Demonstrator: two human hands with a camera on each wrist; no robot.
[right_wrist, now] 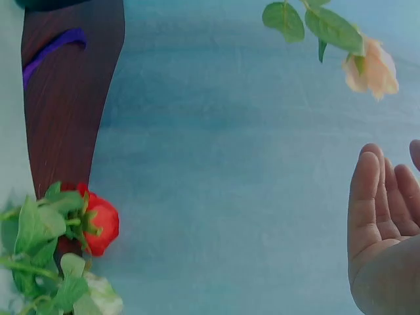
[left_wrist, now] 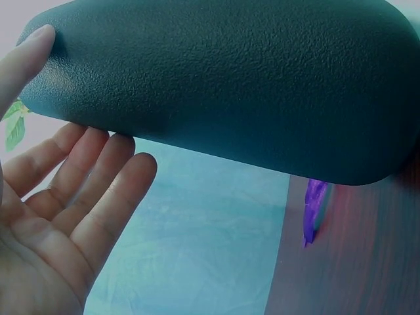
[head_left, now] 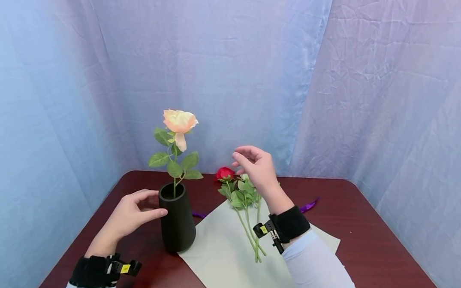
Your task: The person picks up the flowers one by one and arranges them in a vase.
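Black vase [head_left: 177, 223] stands on the dark wood table [head_left: 374, 241], just left of a pale paper sheet [head_left: 228, 264], w/ a peach rose [head_left: 179, 121] upright in it. Left hand [head_left: 131, 215] rests against the vase's left side, thumb on the wall, fingers straight behind it, probably touching. Right hand [head_left: 256, 164] hovers relaxed and holding nothing, above the red rose [head_left: 225, 173] and green stems [head_left: 249, 229] lying on the sheet, well apart from the vase.
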